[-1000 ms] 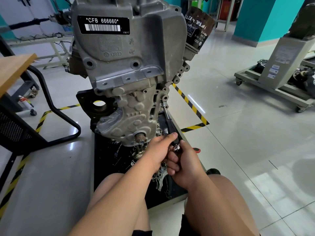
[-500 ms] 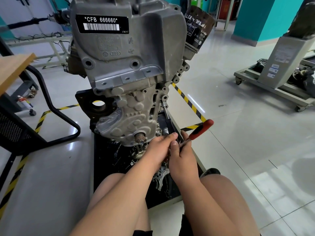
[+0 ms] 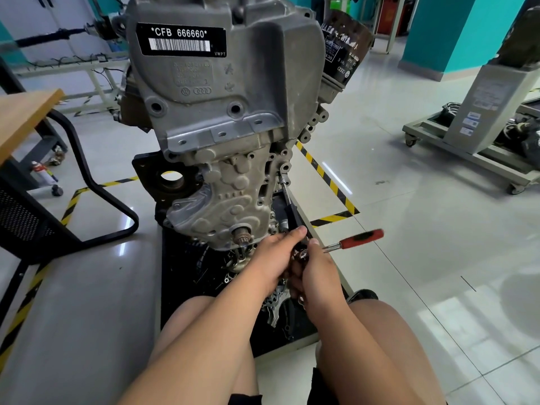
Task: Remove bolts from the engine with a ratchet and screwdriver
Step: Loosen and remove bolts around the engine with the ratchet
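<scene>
A grey engine (image 3: pixel 228 118) labelled CFB 666660 stands upright on a black base (image 3: pixel 187 302). A black-handled driver (image 3: pixel 292 210) slants up to a socket seated on a bolt (image 3: pixel 283 179) at the engine's right edge. My left hand (image 3: pixel 273 258) grips the driver's lower end, thumb stretched along it. My right hand (image 3: pixel 318 273) curls round the head of a ratchet (image 3: pixel 362 238), whose red handle sticks out to the right. The join between ratchet and driver is hidden by my fingers.
A black oil filter (image 3: pixel 344 54) juts from the engine's upper right. Loose metal parts (image 3: pixel 274 308) lie on the base under my hands. A wooden table (image 3: pixel 26 118) and black chair frame (image 3: pixel 96 182) stand left. A wheeled cart (image 3: pixel 467 153) sits right, with yellow-black floor tape (image 3: pixel 330 182).
The ratchet's red handle, nearly hidden behind my right hand one second ago, has swung out to the right and now points sideways. My left hand stays on the driver.
</scene>
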The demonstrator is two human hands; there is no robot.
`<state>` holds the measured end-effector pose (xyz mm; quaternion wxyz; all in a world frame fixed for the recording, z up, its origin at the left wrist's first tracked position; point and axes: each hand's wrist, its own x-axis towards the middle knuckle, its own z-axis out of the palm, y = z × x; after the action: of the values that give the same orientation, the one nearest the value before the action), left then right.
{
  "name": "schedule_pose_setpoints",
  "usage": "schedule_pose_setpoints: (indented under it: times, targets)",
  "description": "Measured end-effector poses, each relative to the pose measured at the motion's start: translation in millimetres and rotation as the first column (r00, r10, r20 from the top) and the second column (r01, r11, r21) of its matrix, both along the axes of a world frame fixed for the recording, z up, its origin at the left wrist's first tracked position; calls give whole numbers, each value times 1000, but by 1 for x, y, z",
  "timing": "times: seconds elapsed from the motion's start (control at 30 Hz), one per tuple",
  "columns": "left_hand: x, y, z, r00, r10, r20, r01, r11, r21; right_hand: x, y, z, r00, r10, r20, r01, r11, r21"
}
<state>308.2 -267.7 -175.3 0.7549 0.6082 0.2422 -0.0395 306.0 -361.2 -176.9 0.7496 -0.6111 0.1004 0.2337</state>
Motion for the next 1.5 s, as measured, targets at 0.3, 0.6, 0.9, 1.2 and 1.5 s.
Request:
schedule_pose_setpoints:
  times: [0.3,0.6,0.9,1.2,1.5]
  targets:
    - [2,0,-3,1000,13,-16,-12,999,46,3,-1,-2,983,36,-178,3,977,213]
    - [4,0,-8,999,42,14,-42,999,-6,0,-2,4,999,-4,-39,2,997,-75]
    - [6,1,-10,999,32,18,-31,999,-19,-10,0,-2,900,137,414,58,904,-424]
    - [4,2,-5,1000,28,-7,-28,999,-21,-3,2,-6,941,32,337,34,982,-186]
    - [0,2,-3,999,-28,-40,27,999,-21,4,-6,8,966,124,-228,-9,894,448]
